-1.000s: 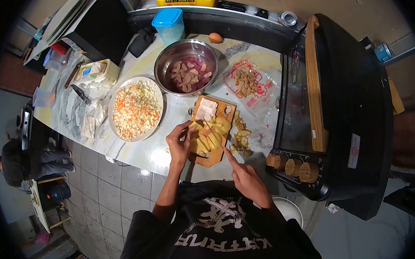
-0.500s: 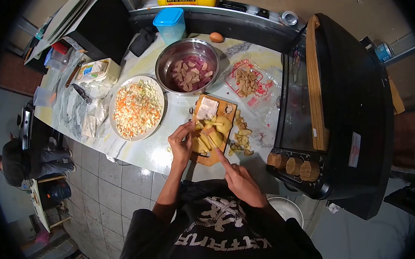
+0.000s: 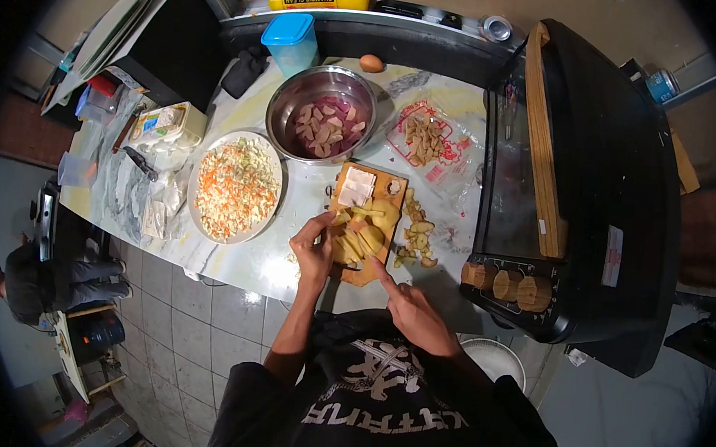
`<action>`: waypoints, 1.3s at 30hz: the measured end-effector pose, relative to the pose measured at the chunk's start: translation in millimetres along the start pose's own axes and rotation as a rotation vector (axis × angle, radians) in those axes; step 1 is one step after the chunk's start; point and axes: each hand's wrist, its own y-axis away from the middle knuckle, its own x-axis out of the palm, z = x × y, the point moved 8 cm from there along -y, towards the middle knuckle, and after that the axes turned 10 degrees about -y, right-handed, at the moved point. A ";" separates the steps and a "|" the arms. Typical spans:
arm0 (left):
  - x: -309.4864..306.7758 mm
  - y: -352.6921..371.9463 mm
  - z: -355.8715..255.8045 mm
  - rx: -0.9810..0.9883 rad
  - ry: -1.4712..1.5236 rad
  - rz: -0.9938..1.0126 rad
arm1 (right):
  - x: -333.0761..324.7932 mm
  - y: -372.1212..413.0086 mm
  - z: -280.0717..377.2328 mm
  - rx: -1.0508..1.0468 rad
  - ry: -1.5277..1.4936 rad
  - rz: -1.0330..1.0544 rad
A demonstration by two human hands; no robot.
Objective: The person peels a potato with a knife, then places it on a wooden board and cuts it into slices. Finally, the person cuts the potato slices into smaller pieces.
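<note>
Peeled yellow potatoes (image 3: pixel 385 215), whole and in cut pieces, lie on a wooden cutting board (image 3: pixel 361 278) in front of me. My left hand (image 3: pixel 312 244) is closed, its fingertips pressed on a cut potato (image 3: pixel 346 244) at the board's left side. My right hand (image 3: pixel 408 308) is closed round a knife, index finger stretched forward toward the blade; the handle is hidden in the palm and the blade is hard to make out among the pieces. A pale packet (image 3: pixel 357 186) lies at the board's far end, and potato peels (image 3: pixel 416 242) lie along its right side.
Beyond the board stand a steel bowl (image 3: pixel 277 133) of sliced pieces and a plate (image 3: pixel 197 219) of chopped vegetables. A plastic bag (image 3: pixel 459 185) with brown pieces, an egg (image 3: pixel 371 63) and a blue-lidded container (image 3: pixel 290 47) are farther back. A black oven (image 3: pixel 605 198) borders the right.
Both hands stay in nearly the same place over the potatoes. The view has shifted slightly; little else differs.
</note>
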 end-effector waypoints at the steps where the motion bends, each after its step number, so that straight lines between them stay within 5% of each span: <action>1: -0.8 0.6 0.6 -0.004 0.006 -0.014 | 0.2 0.4 1.1 -0.015 0.042 -0.001; 39: 4.2 3.9 4.4 -0.056 -0.019 -0.032 | 8.6 -4.5 -16.5 0.138 0.191 0.159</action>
